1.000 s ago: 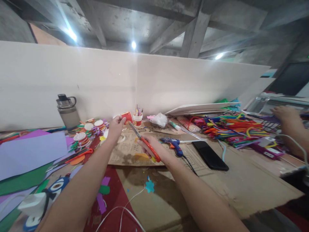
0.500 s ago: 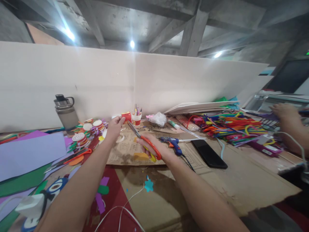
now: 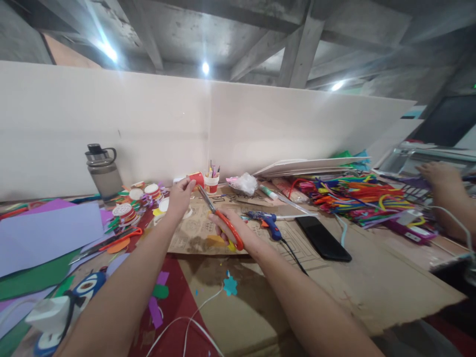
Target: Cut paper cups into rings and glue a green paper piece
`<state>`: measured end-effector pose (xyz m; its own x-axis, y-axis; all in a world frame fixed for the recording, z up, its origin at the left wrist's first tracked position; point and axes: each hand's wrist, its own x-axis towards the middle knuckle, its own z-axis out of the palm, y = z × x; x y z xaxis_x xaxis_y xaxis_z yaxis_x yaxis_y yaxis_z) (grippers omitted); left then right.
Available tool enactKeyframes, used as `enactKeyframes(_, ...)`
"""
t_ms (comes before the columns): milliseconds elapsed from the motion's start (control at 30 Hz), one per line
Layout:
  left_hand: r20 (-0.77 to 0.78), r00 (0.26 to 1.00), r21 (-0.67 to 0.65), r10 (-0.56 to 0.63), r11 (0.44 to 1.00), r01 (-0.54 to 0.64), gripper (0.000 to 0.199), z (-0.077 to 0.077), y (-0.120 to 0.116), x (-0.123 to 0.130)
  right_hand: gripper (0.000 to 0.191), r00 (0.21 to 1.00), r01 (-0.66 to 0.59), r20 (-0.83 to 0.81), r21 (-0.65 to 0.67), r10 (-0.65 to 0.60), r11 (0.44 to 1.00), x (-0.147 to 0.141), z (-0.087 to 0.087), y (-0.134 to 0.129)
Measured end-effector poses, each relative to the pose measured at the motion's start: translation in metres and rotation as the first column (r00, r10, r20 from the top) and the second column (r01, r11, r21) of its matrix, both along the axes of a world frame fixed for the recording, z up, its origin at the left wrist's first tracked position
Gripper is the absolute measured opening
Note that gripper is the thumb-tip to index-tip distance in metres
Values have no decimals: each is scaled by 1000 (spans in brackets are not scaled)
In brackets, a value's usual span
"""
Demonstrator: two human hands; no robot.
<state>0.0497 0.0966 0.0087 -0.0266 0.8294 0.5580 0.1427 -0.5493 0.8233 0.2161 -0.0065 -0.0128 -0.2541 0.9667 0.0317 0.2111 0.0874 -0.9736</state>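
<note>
My right hand (image 3: 227, 225) is closed around a pair of scissors (image 3: 234, 229) with red-orange and yellow handles. The metal blades point up and left toward my other hand. My left hand (image 3: 181, 197) is pinched, thumb against fingers, just left of the blade tips; what sits between the fingertips is too small to make out. Right behind those fingertips is a red paper cup (image 3: 197, 179), tilted on its side; I cannot tell whether the hand touches it. Below both hands lies printed brown cardboard (image 3: 193, 238).
A blue glue gun (image 3: 273, 227) and black phone (image 3: 323, 238) lie to the right, before a pile of pipe cleaners (image 3: 357, 193). Decorated cups (image 3: 124, 213), a bottle (image 3: 104, 171) and purple paper (image 3: 48, 235) fill the left. Another person's hand (image 3: 435, 173) is at far right.
The scissors and my right hand have shifted slightly left and down. My left hand stays pinched near the red cup. The whole view has moved a little.
</note>
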Motion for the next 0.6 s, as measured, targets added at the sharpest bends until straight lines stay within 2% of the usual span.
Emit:
enactKeyframes(67,-44,999,43,5,999,-3,26,2,-3,2,33,999,-25,-22,17,25,1000,2,1,-1)
enactKeyframes(133,-50,999,33,-14,999,16,22,4,-5,3,33,999,-34,-23,37,35,999,3,1,-1)
enactKeyframes(267,-61,998,4,-21,1000,21,21,5,-5,2,33,1000,14,-1,37,-14,999,0,4,-1)
enactKeyframes(467,-80,994,43,71,997,-68,19,4,-2,-1,30,998,47,-31,-19,-47,999,-5,12,-6)
enactKeyframes(600,-20,998,-48,-59,997,58,23,2,6,-8,31,999,35,-20,0,-35,999,-5,9,-5)
